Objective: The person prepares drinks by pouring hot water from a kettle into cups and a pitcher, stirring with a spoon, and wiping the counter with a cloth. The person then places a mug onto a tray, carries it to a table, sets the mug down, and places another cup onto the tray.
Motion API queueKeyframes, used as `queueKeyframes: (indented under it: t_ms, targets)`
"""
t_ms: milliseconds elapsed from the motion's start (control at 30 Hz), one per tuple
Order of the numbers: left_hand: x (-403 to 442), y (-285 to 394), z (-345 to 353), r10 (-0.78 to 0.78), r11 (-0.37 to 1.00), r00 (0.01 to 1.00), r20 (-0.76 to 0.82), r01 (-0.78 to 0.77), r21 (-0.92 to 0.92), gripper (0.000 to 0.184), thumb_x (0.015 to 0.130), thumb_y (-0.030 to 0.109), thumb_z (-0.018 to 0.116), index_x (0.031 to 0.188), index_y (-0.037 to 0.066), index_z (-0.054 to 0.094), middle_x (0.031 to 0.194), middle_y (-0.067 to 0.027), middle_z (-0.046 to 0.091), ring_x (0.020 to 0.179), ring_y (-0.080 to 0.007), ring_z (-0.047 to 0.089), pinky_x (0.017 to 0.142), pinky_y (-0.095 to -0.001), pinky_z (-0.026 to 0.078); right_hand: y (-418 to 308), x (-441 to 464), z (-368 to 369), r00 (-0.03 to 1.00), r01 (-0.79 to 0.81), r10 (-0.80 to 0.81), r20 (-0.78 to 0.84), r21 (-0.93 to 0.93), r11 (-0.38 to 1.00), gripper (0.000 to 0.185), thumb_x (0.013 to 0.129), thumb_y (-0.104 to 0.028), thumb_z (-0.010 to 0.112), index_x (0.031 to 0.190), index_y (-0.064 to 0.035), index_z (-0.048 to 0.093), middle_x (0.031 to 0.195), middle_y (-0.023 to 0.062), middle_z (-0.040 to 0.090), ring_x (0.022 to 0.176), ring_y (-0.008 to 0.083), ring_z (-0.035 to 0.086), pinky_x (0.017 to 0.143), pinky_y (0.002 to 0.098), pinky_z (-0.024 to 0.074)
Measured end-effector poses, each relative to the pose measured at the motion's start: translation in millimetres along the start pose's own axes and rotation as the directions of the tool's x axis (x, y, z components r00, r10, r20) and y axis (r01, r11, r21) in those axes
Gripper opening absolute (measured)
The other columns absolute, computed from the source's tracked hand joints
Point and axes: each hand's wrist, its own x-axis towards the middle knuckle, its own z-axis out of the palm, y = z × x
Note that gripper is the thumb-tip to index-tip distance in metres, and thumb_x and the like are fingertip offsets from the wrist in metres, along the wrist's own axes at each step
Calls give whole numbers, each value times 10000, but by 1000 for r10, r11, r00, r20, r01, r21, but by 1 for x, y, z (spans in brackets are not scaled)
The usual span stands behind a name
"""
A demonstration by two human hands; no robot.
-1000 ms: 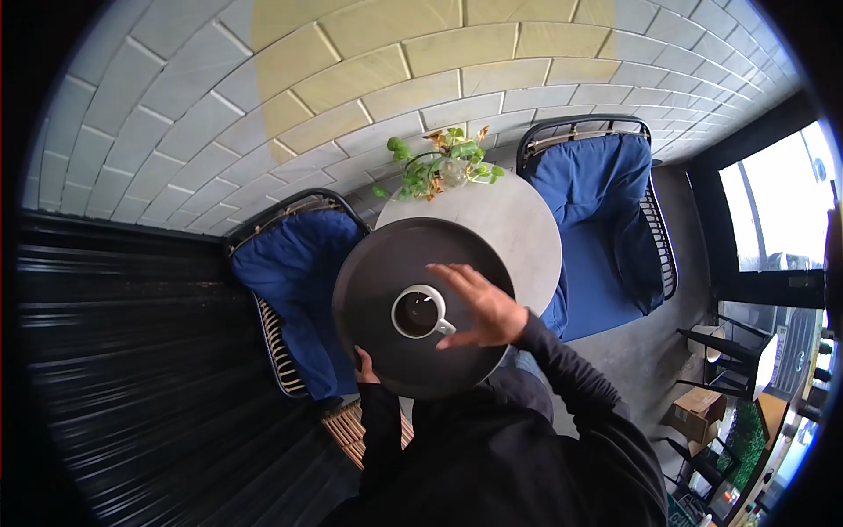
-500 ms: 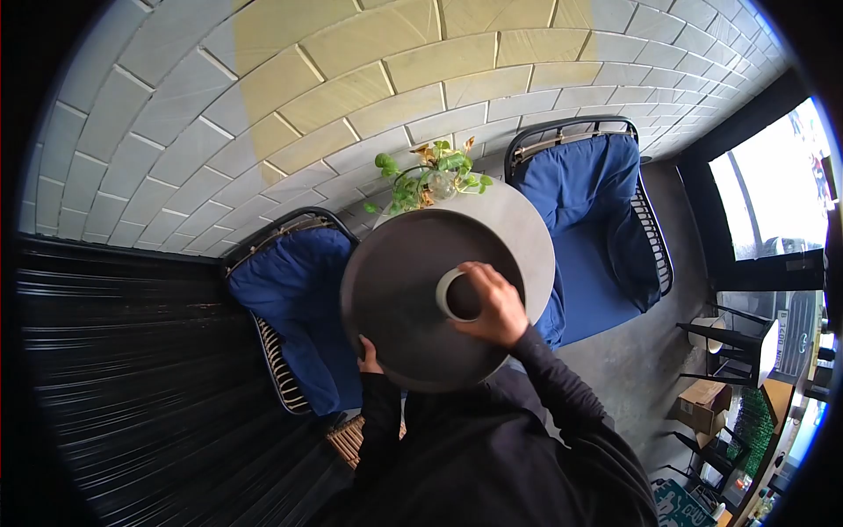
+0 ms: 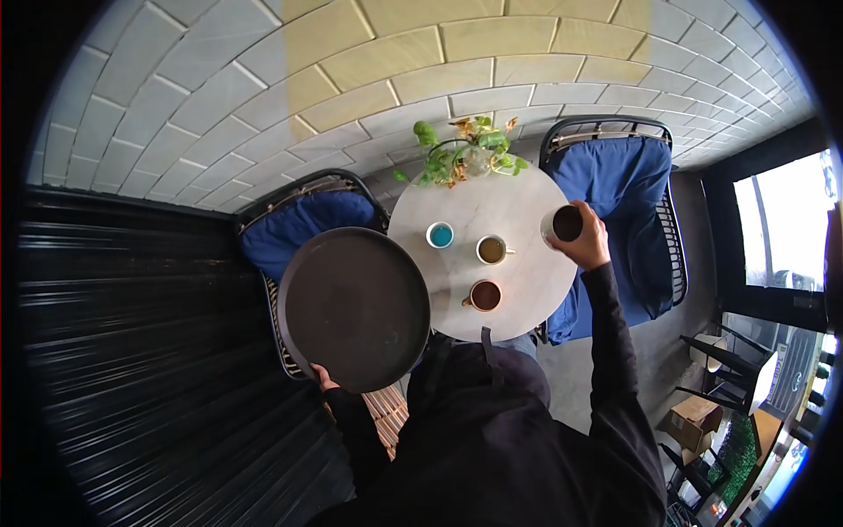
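Note:
My right hand (image 3: 590, 241) is wrapped round a pale cup (image 3: 551, 230) with dark contents, at the right edge of the round marble-look table (image 3: 529, 290). Whether the cup touches the tabletop I cannot tell. My left hand (image 3: 325, 378) grips the near rim of a round dark tray (image 3: 356, 307), which bears nothing and is out left of the table. Upright on the table are a small white cup (image 3: 440, 234) with teal contents, a white mug (image 3: 492, 250) with a yellowish-brown drink, and a brownish mug (image 3: 484, 296) with a dark drink.
A leafy plant in a glass vase (image 3: 479, 160) stands at the table's back edge by the brick wall (image 3: 421, 88). Blue-cushioned chairs flank the table, one left (image 3: 307, 224) and one right (image 3: 615, 171). A cardboard box (image 3: 692, 420) is at lower right.
The tray has swung left off the table, uncovering the cup and mugs there. My right hand has carried the pale cup from over the tray to the table's right edge.

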Motion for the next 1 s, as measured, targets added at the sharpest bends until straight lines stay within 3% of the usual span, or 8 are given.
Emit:
queueKeyframes:
  t_ms: [133,233,533,800,867,900,967,1000]
  targets:
    - [-11,-5,-20,10,1000,999,-32,-10,4,701,838,475,646,1247,-68,475,1198,-191,553,1037,-281,586,841,-368,516,48,15,60,998,-55,54,-18,-88,995,696,541,-343,825,1100,-38,546,964,142,654,918,300,643,824,384,506]
    - [-21,-14,-29,8,1000,999,-47,-9,-1,699,840,477,641,1247,-67,477,1199,-189,554,1037,-280,586,843,-367,515,65,23,93,973,-228,229,43,-36,973,761,548,-385,824,1149,-40,511,1017,157,632,972,329,608,860,429,483]
    - [-53,-33,-36,-4,1000,998,-67,3,-6,693,847,483,628,1247,-63,481,1199,-183,556,1038,-276,588,848,-365,514,97,47,152,946,-296,309,94,-131,946,812,547,-378,830,1192,-44,466,1116,185,546,1080,338,535,915,424,452]
    - [-61,-36,-30,-6,1000,998,-62,8,20,688,852,488,617,1246,-60,485,1200,-177,558,1038,-273,589,853,-363,513,112,46,169,956,-262,267,120,-51,964,890,522,-354,862,1231,-38,427,1151,206,502,1106,362,498,953,449,421]
    - [-57,-36,-28,-11,999,999,-53,13,31,687,854,489,614,1246,-59,486,1200,-176,559,1038,-272,589,854,-362,512,101,45,164,984,-163,174,28,-229,960,843,617,-327,821,1290,-45,397,1242,208,438,1179,402,420,953,465,409]
    - [-55,-36,-26,-9,999,999,-48,11,36,686,854,490,612,1246,-59,486,1200,-175,559,1038,-272,589,854,-362,512,94,46,160,984,-168,178,21,-231,958,843,617,-327,821,1290,-45,397,1242,208,438,1179,402,420,953,465,409]
    - [-51,-36,-23,-3,999,999,-42,5,45,685,856,491,609,1246,-58,487,1200,-174,559,1038,-271,590,855,-361,512,76,45,152,994,1,-36,-107,-314,950,763,679,-273,774,1307,-47,404,1256,218,430,1221,430,361,958,480,390]
    - [-48,-35,-21,-3,999,999,-37,5,52,685,856,492,608,1246,-58,488,1200,-173,560,1038,-270,590,856,-361,512,66,41,150,993,42,-68,-92,-255,966,669,715,-228,733,1283,-39,434,1261,225,432,1204,426,395,952,471,393]
